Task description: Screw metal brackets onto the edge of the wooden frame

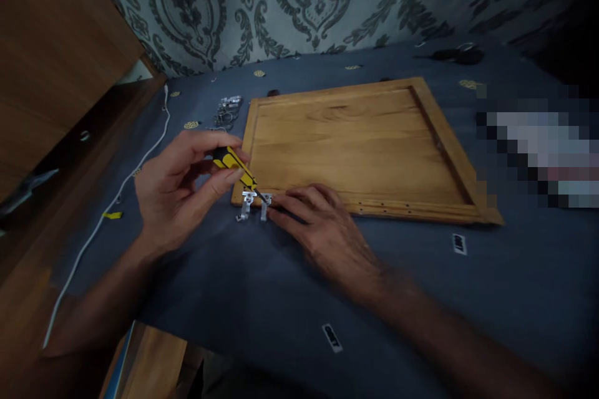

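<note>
My left hand (pixel 180 184) is closed around a yellow and black screwdriver (pixel 234 165), whose tip points down and right at a small metal hinge (pixel 253 204). The hinge sits at the near left corner of a wooden framed panel (pixel 355 149) that lies flat on a blue-grey cloth. My right hand (pixel 322 227) lies flat at the panel's near edge, its fingertips pressed on or right beside the hinge. Whether those fingers pinch anything is hidden.
Spare metal hinges (pixel 228 110) lie behind the panel's far left corner. A white cable (pixel 135 165) runs down the cloth's left side beside a dark wooden cabinet (pixel 56 75). Scissors (pixel 458 55) lie at the far right. Small tags (pixel 332 337) dot the cloth.
</note>
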The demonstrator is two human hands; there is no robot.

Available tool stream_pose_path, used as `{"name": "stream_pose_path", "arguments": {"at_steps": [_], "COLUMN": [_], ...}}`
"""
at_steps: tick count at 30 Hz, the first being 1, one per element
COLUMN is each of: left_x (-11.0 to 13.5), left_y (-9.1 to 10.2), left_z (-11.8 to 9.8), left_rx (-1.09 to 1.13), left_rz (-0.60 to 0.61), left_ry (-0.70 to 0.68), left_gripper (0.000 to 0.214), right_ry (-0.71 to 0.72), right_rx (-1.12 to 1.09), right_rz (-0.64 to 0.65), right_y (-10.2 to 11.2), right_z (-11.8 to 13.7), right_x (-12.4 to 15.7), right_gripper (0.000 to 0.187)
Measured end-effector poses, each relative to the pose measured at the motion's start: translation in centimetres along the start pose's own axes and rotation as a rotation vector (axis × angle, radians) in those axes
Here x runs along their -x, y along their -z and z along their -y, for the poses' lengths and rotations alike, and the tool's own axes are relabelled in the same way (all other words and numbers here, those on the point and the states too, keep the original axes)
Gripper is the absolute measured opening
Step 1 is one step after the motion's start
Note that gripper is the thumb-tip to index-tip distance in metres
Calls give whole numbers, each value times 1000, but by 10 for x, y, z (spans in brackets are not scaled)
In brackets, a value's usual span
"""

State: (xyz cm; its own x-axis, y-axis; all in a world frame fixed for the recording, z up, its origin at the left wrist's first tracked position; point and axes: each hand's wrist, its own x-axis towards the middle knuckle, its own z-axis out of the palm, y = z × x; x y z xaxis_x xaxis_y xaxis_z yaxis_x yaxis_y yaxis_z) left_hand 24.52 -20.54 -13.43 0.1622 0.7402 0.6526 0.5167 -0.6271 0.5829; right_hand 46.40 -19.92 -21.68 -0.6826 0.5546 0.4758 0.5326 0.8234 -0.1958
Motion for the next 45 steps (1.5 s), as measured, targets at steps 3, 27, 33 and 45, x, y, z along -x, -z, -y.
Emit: {"name": "stream_pose_path", "arguments": {"at_steps": [3, 27, 33, 45], "left_x": [0, 0, -1, 0], "left_y": [0, 3, 4, 6], "left_z": [-1, -1, 1, 1], "left_rx": [-8, -50, -57, -46], "left_rz": [-20, 89, 99, 119], "left_ry": [-16, -47, -56, -30], "left_gripper": [27, 27, 26, 25], "right_ry": [5, 3, -4, 7], "right_rx": [2, 10, 8, 14], "right_rz": [14, 15, 30, 23], "right_y": [0, 2, 2, 1], "right_z": [0, 1, 1, 0], "right_x": [0, 0, 0, 0], "right_gripper": [27, 27, 33, 28]}}
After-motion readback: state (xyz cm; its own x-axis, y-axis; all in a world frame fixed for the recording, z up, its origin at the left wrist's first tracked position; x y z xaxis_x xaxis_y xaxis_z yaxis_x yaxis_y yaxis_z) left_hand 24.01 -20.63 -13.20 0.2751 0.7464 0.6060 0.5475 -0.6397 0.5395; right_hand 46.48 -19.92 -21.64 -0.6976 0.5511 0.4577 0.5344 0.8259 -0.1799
